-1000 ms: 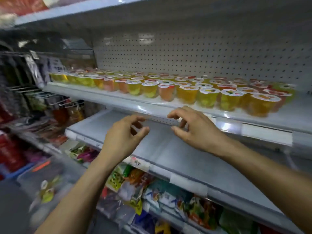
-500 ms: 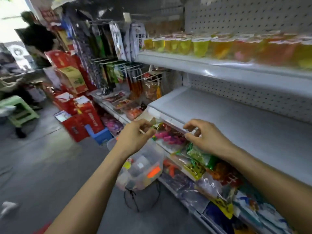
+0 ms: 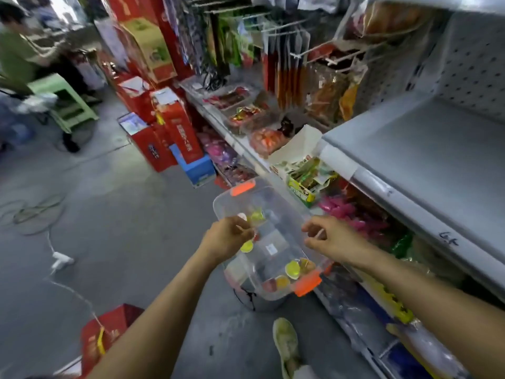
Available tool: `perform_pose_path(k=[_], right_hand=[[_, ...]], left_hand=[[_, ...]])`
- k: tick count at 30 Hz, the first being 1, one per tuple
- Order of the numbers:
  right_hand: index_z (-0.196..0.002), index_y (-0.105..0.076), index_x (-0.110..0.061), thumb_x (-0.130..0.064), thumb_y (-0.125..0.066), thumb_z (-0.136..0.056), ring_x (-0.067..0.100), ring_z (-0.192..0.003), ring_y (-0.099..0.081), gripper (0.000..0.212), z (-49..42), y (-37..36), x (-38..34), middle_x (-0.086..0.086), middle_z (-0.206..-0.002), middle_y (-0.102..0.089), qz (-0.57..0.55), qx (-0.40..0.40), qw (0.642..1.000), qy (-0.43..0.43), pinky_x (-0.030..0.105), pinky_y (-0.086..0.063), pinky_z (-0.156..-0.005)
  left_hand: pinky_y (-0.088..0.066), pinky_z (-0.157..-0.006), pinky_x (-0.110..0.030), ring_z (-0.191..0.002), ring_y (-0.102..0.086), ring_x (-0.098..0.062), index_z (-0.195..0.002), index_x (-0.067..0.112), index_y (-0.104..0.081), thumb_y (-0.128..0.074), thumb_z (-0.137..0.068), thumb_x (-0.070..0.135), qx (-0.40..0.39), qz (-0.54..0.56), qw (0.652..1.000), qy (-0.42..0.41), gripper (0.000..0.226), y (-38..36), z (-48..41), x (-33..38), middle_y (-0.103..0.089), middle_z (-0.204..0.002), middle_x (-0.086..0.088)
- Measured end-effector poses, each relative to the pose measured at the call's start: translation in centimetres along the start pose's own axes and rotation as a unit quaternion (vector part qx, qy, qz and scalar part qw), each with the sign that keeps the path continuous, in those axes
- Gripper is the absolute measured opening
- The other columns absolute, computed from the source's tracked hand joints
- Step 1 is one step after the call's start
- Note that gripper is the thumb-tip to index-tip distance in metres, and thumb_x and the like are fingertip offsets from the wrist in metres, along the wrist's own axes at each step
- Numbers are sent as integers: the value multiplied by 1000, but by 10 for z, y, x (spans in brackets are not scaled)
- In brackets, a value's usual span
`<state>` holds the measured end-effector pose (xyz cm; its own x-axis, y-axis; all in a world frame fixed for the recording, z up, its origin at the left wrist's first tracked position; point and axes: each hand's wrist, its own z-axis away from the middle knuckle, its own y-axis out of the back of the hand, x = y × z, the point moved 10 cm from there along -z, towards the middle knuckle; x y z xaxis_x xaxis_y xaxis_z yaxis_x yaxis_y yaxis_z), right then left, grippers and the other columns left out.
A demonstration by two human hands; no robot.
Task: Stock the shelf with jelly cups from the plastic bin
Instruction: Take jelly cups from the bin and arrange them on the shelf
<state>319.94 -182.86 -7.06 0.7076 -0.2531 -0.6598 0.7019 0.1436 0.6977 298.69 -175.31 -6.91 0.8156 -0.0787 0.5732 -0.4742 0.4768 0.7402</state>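
- Jelly cups (image 3: pixel 293 268) are all down in the clear plastic bin (image 3: pixel 281 206), which sits low in the aisle right in front of the bottom shelves.
- Versus half a second ago, the view has swung down. The stocked row of cups up top is out of frame, and the bin now sits dead centre instead of being half covered by the arms.
- Both hands have dropped from the edge of the grey shelf (image 3: pixel 437 165) to the bin. The left hand (image 3: pixel 228 239) is at its left rim and the right hand (image 3: pixel 332 239) at its right rim.
- Fingers on both are curled. Honestly can't tell if they're gripping the rim, pinching a cup or holding nothing.
- Count: I get about six cups. Two are near the left hand (both yellowish) and four are bunched by the near end (yellow-green, brownish, orange, red).
- There are two orange latches (image 3: pixel 307 285), one at each end of the bin, and one shoe (image 3: pixel 287 343) on the floor.
- Blur and the see-through plastic make the cup count shaky, and the left hand covers part of the bin. A person (image 3: pixel 16 47) far back is cut off at the frame edge.
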Motion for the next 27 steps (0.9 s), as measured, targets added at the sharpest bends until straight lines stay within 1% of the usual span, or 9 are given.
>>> perform_pose_path(k=[2, 5, 9, 12, 16, 18, 21, 24, 27], right_hand=[[-103, -64, -23, -21, -69, -85, 13, -86, -63, 19, -41, -22, 11, -2, -95, -64, 1, -31, 999, -8, 32, -54, -80], [-103, -62, -24, -20, -67, -85, 15, -87, -61, 19, -103, -58, 39, -2, -94, -62, -4, -76, 996, -41, 30, -52, -81], [-111, -62, -21, -21, -67, -85, 17, -96, -60, 27, -180, -110, 74, 1, -107, -61, 2, -123, 990, -71, 32, -51, -87], [-119, -60, -18, -20, -67, -84, 22, -106, -59, 36, -235, -142, 92, 4, -119, -58, 25, -136, 988, -70, 35, -50, -90], [-125, -53, -24, -16, -62, -80, 32, -116, -51, 47, -302, -177, 114, 12, -126, -49, 62, -115, 989, -65, 39, -47, -94], [-126, -51, -22, -14, -60, -80, 32, -119, -47, 48, -329, -191, 117, 10, -127, -46, 80, -109, 989, -55, 40, -46, -95], [-128, -46, -18, -15, -61, -82, 32, -124, -40, 49, -362, -214, 123, 9, -132, -42, 118, -113, 986, -39, 42, -43, -97], [-138, -39, -16, -18, -59, -87, 28, -132, -33, 55, -383, -234, 130, 7, -141, -37, 166, -134, 977, -26, 41, -39, -103], [-136, -39, -17, -15, -60, -87, 27, -131, -35, 54, -391, -246, 139, 5, -141, -38, 187, -135, 973, -20, 39, -40, -100]], left_hand=[[-53, -83, -35, -89, -66, -23, -94, 29, -68, -64, -91, 40, -21, 9, 999, 23, 12, -13, -34, -18, -65, -86, 4], [-52, -86, -34, -94, -65, -24, -105, 21, -69, -64, -92, 36, -42, 25, 997, 62, 20, -34, -89, -45, -68, -95, -1], [-50, -86, -32, -98, -63, -25, -109, 16, -68, -61, -93, 33, -54, 38, 993, 100, 24, -70, -160, -80, -69, -103, -7], [-42, -80, -24, -93, -58, -19, -116, 13, -64, -53, -98, 32, -66, 25, 989, 127, 28, -104, -202, -104, -66, -111, -6], [-47, -85, -31, -93, -57, -20, -117, 17, -58, -49, -98, 36, -80, 11, 981, 174, 28, -152, -249, -135, -65, -112, -5], [-50, -89, -35, -101, -59, -24, -122, 17, -55, -47, -98, 36, -65, -15, 977, 200, 31, -169, -264, -149, -62, -118, -9], [-39, -103, -45, -126, -48, -30, -142, 21, -39, -37, -100, 46, -42, -91, 968, 229, 49, -189, -273, -168, -48, -139, -10], [-30, -110, -43, -133, -39, -32, -143, 14, -31, -39, -98, 50, -42, -94, 958, 267, 58, -211, -272, -188, -41, -146, -12], [-26, -111, -40, -135, -35, -30, -142, 11, -29, -49, -93, 53, -28, -105, 953, 284, 68, -221, -275, -196, -40, -147, -12]])
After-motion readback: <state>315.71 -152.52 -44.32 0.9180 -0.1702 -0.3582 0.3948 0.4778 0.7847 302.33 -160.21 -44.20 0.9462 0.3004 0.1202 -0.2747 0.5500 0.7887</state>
